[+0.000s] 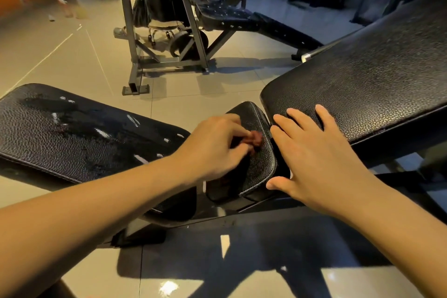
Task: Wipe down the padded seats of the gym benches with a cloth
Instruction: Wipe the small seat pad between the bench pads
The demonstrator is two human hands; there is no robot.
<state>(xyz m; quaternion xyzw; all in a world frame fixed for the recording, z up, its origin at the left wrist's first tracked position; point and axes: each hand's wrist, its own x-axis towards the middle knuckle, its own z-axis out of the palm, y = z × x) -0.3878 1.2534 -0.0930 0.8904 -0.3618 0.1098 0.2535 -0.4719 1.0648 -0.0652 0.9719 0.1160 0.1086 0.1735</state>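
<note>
The left hand point(215, 145) bunches a small reddish-brown cloth point(255, 139) between curled fingers and thumb and presses it onto the small seat pad point(260, 167) in the middle of the view. The wad sits near the pad's upper right edge. Gathering the cloth into a tight wad probably gives a firmer rubbing point on the pebbled black vinyl. The right hand point(312, 152) lies flat with its fingers spread apart on the lower end of the large inclined pad point(362, 80). Its thumb reaches down beside the seat pad's edge, and it holds nothing. It seems placed there to brace the body and steady the bench against the scrubbing. To the left, a second long pad point(60, 133) carries wet streaks point(101, 132), which suggests it has been wiped or wetted. The inclined pad looks dry. A steel rack point(167, 31) stands well apart on the tiled floor point(72, 55) beyond.
</note>
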